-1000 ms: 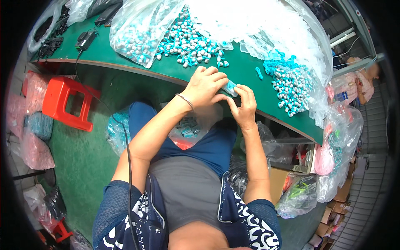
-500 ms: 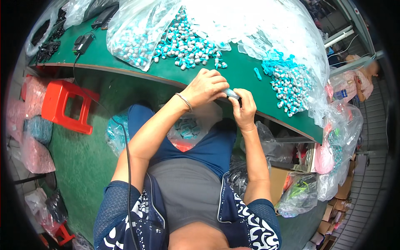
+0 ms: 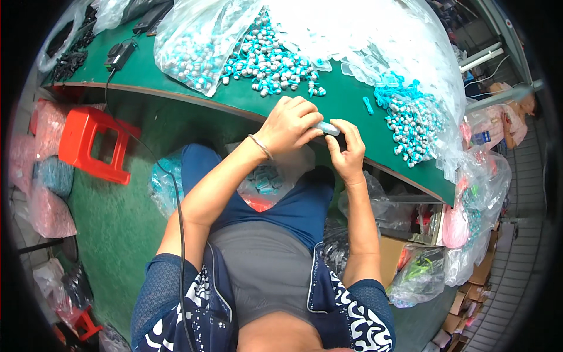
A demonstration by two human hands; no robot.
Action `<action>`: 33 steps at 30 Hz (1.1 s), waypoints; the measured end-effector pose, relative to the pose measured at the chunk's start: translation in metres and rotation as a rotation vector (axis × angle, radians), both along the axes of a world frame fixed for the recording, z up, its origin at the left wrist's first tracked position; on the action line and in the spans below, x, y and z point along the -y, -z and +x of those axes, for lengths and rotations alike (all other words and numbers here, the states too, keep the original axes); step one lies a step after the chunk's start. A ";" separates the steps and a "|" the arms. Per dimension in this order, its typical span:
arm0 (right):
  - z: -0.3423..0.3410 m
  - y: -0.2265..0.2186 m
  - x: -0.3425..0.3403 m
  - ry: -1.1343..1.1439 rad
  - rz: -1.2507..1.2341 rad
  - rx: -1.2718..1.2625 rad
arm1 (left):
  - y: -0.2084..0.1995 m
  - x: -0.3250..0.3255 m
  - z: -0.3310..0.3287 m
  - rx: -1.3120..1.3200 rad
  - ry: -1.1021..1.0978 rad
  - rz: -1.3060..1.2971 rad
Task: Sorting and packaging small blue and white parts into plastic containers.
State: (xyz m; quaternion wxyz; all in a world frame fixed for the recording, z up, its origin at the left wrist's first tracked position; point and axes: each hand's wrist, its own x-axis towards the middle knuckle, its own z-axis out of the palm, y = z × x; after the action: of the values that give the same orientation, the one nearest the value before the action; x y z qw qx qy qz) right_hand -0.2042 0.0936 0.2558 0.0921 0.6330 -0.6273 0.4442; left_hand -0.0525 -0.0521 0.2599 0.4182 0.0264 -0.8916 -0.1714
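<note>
A small pale-blue, see-through plastic case [image 3: 327, 128] is held up at the table's front edge. My left hand [image 3: 291, 124] pinches its left end between thumb and bent fingers. My right hand [image 3: 350, 151] closes on the right end, index finger above and thumb below. Part of the case is hidden by my left fingers. Beyond my hands, a pile of grey-and-turquoise corded pieces [image 3: 272, 61] lies on the green table [image 3: 346, 97]. Another such pile [image 3: 410, 126] is to the right, with one loose turquoise cord [image 3: 368, 105] beside it.
A large heap of clear plastic pieces [image 3: 363, 29] covers the back of the table. A filled plastic bag [image 3: 196, 53] stands at the left. A black cable [image 3: 155, 155] runs down across my left arm. A red stool [image 3: 97, 144] is on the floor. A bag of similar cases [image 3: 264, 182] sits between my legs.
The case has tilted to lie more level, and more of its right end shows. My right thumb and index finger have shifted slightly. The whole view has moved a little.
</note>
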 end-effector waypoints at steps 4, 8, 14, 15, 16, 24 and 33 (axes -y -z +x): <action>-0.001 0.000 -0.002 -0.028 0.031 0.360 | 0.007 -0.016 0.028 -0.110 -0.050 0.027; -0.002 -0.002 0.004 0.077 0.025 0.343 | 0.071 -0.038 0.052 0.081 0.020 0.118; 0.006 0.001 0.015 0.091 0.048 0.266 | 0.238 -0.041 0.065 0.910 -0.100 0.233; 0.005 0.002 0.014 0.095 0.045 0.253 | 0.241 -0.042 0.061 1.063 -0.171 0.257; 0.004 0.000 0.013 0.095 0.072 0.256 | 0.245 -0.039 0.054 1.312 -0.151 0.275; -0.024 -0.024 0.062 0.117 0.112 0.087 | 0.271 -0.049 0.053 1.294 -0.131 0.170; -0.053 -0.017 0.147 0.341 0.104 -0.458 | 0.238 -0.044 0.067 0.906 0.123 0.297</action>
State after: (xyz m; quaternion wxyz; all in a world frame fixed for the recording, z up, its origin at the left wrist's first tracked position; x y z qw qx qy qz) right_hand -0.2570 -0.0539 0.2727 0.2722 0.6062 -0.7093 0.2351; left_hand 0.0148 -0.0082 0.0221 -0.0318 0.1051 -0.9499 -0.2925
